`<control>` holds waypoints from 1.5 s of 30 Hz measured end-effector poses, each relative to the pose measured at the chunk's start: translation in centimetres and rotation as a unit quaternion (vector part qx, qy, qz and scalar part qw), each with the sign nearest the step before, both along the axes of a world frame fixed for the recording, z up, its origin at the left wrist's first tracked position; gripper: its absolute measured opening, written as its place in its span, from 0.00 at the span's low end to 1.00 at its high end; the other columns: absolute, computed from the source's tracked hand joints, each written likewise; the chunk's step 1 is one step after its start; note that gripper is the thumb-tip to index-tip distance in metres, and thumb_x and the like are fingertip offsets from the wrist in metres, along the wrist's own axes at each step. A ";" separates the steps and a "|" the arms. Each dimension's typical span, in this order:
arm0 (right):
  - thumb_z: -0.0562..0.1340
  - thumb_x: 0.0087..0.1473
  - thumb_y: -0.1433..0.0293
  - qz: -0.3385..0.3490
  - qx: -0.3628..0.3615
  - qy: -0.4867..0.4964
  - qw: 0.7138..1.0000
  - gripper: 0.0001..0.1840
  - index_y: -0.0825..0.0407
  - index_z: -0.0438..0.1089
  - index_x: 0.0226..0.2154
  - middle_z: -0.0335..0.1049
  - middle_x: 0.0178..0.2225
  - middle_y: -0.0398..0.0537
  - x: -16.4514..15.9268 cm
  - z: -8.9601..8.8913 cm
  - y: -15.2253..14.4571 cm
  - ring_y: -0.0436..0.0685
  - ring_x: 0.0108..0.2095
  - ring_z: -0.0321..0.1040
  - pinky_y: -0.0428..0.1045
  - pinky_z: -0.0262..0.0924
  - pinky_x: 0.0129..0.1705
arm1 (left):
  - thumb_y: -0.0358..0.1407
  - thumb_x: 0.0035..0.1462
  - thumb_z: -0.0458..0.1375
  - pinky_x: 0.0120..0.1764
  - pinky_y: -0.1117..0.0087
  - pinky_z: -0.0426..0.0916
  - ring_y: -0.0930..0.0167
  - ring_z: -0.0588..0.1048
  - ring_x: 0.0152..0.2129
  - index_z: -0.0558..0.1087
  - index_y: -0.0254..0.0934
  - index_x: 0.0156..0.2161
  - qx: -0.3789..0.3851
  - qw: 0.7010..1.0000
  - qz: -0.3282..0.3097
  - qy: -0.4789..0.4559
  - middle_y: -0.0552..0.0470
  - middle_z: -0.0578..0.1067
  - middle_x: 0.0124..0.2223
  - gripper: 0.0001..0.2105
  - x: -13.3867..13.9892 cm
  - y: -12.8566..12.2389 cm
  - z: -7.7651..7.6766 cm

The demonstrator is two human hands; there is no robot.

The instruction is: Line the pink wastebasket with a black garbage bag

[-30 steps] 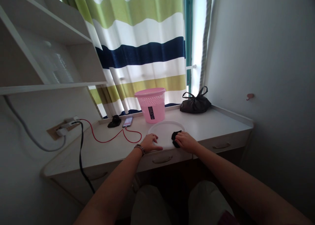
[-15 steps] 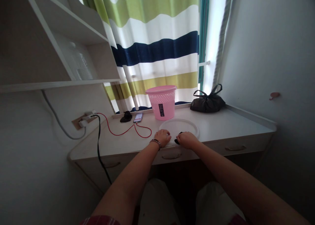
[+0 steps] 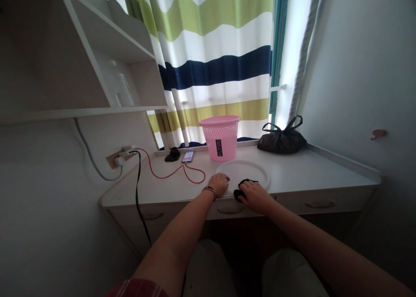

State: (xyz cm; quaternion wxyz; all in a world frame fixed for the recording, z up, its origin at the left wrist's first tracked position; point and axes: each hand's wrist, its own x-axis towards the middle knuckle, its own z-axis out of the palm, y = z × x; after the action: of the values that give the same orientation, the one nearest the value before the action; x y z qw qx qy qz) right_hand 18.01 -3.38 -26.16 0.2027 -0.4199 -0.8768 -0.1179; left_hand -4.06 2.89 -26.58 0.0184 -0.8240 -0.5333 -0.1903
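Observation:
A white round ring-like piece [image 3: 267,180], perhaps a lid, lies flat on the desk in front of me. My left hand [image 3: 219,184], wearing a beaded bracelet, has its fingers curled over the near left part of the rim. My right hand [image 3: 255,196] presses on a crumpled black cloth [image 3: 239,194] at the near right side of the ring; the cloth bulges out past the fingers and thumb. Just behind the ring stands a pink plastic basket [image 3: 224,143] with a perforated upper band and a dark label.
At the back right sits a tied black bag [image 3: 281,141]. A phone [image 3: 187,156] on a red cable [image 3: 162,177] and a small black object [image 3: 173,154] lie back left. A wall shelf [image 3: 136,110] overhangs the left; drawers [image 3: 320,204] line the desk's front.
My right hand has loosened from a tight fist and moved slightly toward me, showing more of the black cloth. My left hand stays at the rim. The view has shifted a little left.

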 end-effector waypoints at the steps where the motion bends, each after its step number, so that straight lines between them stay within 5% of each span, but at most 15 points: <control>1: 0.59 0.58 0.59 0.009 -0.001 0.003 1.000 0.14 0.52 0.67 0.40 0.69 0.41 0.54 1.4 0.0 0.1 0.62 0.43 0.64 0.54 0.53 0.46 | 0.34 0.56 0.49 0.57 0.60 0.58 0.64 0.67 0.52 0.71 0.40 0.50 -0.001 1.000 -0.003 -0.004 0.46 0.72 0.53 0.17 -0.1 0.0 0.0; 8: 0.63 0.54 0.59 0.033 -0.017 -0.011 0.999 0.14 0.50 0.68 0.39 0.68 0.40 0.53 7.0 -0.1 1.3 0.61 0.42 0.63 0.53 0.55 0.44 | 0.34 0.54 0.51 0.56 0.60 0.59 0.63 0.68 0.51 0.72 0.40 0.48 -0.005 1.000 -0.008 -0.029 0.47 0.72 0.51 0.17 -0.2 -0.1 -0.2; 25: 0.57 0.55 0.47 -0.033 -0.061 -0.083 0.994 0.24 0.51 0.73 0.31 0.74 0.31 0.54 2.9 2.0 1.3 0.61 0.33 0.70 0.51 0.54 0.34 | 0.39 0.64 0.45 0.55 0.61 0.59 0.65 0.67 0.51 0.72 0.41 0.47 0.010 0.999 -0.009 -0.030 0.49 0.72 0.51 0.15 0.2 -1.0 0.5; 35: 0.48 0.58 0.44 -0.073 -0.119 -0.089 0.986 0.34 0.53 0.76 0.34 0.76 0.34 0.59 -1.6 3.1 3.3 0.64 0.35 0.72 0.52 0.56 0.35 | 0.40 0.67 0.42 0.46 0.64 0.62 0.67 0.70 0.38 0.74 0.36 0.35 0.056 0.993 -0.105 0.014 0.46 0.75 0.37 0.19 0.8 -0.7 0.7; 41: 0.55 0.57 0.49 -0.002 -0.065 -0.011 0.998 0.25 0.52 0.73 0.37 0.75 0.36 0.53 1.0 1.8 3.0 0.60 0.39 0.69 0.50 0.53 0.41 | 0.44 0.68 0.42 0.44 0.64 0.61 0.67 0.70 0.36 0.72 0.36 0.32 0.064 0.996 -0.070 -0.001 0.46 0.74 0.35 0.21 0.7 0.0 -0.1; 45: 0.53 0.61 0.54 -0.035 -0.046 0.053 0.997 0.22 0.53 0.72 0.32 0.73 0.34 0.51 4.4 0.6 4.1 0.58 0.39 0.67 0.49 0.52 0.42 | 0.43 0.68 0.42 0.46 0.64 0.61 0.67 0.70 0.37 0.73 0.35 0.33 0.052 0.996 -0.073 -0.021 0.45 0.74 0.36 0.21 0.7 0.1 0.1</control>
State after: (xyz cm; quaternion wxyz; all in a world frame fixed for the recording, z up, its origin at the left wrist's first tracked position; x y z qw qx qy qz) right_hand 22.38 0.75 -25.55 0.2248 -0.4645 -0.8544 -0.0618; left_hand -3.39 2.96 -26.50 0.0361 -0.8544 -0.4618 -0.2355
